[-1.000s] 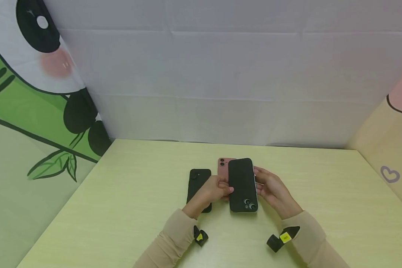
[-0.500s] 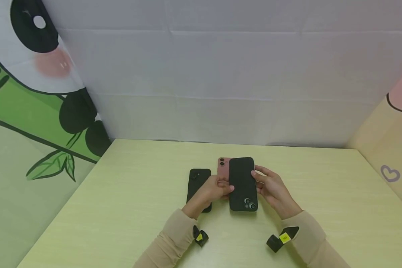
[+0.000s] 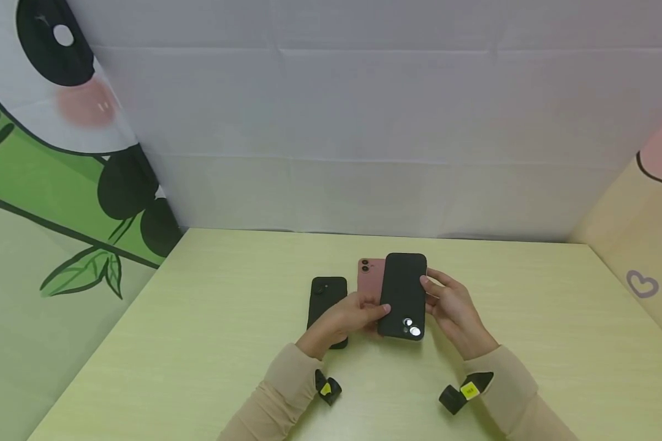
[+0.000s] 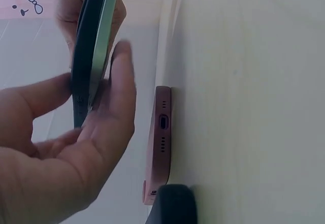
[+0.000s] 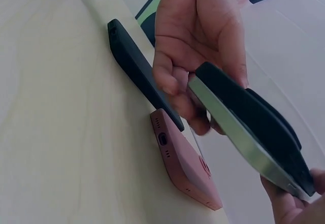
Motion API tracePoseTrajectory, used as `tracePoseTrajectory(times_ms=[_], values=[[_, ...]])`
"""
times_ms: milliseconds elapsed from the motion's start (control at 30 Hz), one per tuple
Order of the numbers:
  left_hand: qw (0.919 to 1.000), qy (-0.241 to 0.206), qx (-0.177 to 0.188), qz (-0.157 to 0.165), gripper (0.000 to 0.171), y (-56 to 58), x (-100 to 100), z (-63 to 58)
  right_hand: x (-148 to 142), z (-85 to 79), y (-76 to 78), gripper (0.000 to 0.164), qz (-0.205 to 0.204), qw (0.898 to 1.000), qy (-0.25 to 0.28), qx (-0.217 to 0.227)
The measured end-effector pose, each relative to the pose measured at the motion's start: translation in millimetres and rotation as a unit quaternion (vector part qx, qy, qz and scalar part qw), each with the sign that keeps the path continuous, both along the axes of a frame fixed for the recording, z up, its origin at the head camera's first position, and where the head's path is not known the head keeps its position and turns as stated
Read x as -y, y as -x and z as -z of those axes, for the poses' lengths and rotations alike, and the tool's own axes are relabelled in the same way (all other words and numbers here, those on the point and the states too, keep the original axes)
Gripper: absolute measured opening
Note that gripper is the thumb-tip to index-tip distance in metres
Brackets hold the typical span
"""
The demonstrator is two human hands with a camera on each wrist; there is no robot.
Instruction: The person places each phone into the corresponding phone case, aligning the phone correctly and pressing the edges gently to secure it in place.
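Note:
Both hands hold a phone [image 3: 404, 294] above the table, its dark back up and the camera lenses at the end nearest me. In the left wrist view its edge shows two layers, a dark phone case [image 4: 86, 41] and a pale green body [image 4: 103, 36]. My left hand [image 3: 355, 315] pinches the lower left side, thumb on the back and fingers underneath. On the opposite long side, my right hand [image 3: 456, 315] grips with its thumb on the back. A pink phone [image 3: 369, 277] lies behind, partly covered by the held phone and left hand.
A second black phone [image 3: 325, 295] lies on the table left of the pink one, partly hidden by the left forearm. The pale wood-look table [image 3: 226, 318] ends at a white sheet [image 3: 331, 116] behind. Printed panels stand at both sides.
The held phone has shifted up and to the right and tilted slightly, uncovering more of the pink phone. My right thumb has come onto its dark back.

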State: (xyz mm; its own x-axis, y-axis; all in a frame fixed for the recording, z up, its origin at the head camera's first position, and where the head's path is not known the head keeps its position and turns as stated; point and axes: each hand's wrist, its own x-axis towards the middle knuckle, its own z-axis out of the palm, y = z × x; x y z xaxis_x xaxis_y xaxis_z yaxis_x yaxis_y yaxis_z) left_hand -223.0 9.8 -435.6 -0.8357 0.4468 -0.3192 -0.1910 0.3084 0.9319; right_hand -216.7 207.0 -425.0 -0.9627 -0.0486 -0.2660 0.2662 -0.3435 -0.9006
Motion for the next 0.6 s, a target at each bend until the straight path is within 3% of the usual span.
tracePoseTrajectory(times_ms=[100, 167, 433, 600], values=[[0.9984, -0.034, 0.033, 0.030, 0.020, -1.8, 1.2, -1.9, -0.8, -1.8, 0.0, 0.050, 0.006, 1.000, 0.004, -0.001], [0.9973, -0.046, 0.046, 0.035, 0.018, -1.1, 1.4, -1.2, -1.2, -1.0, 1.7, 0.050, 0.004, 1.000, 0.004, -0.003], [0.9992, -0.024, 0.031, 0.003, 0.018, 4.2, -0.9, 0.9, -0.2, 3.6, 9.2, 0.052, -0.010, 1.000, 0.013, -0.001], [0.9989, -0.034, 0.031, -0.010, 0.020, 7.2, -1.5, 2.9, 0.6, 6.5, 13.8, 0.052, -0.013, 1.000, 0.019, -0.001]])
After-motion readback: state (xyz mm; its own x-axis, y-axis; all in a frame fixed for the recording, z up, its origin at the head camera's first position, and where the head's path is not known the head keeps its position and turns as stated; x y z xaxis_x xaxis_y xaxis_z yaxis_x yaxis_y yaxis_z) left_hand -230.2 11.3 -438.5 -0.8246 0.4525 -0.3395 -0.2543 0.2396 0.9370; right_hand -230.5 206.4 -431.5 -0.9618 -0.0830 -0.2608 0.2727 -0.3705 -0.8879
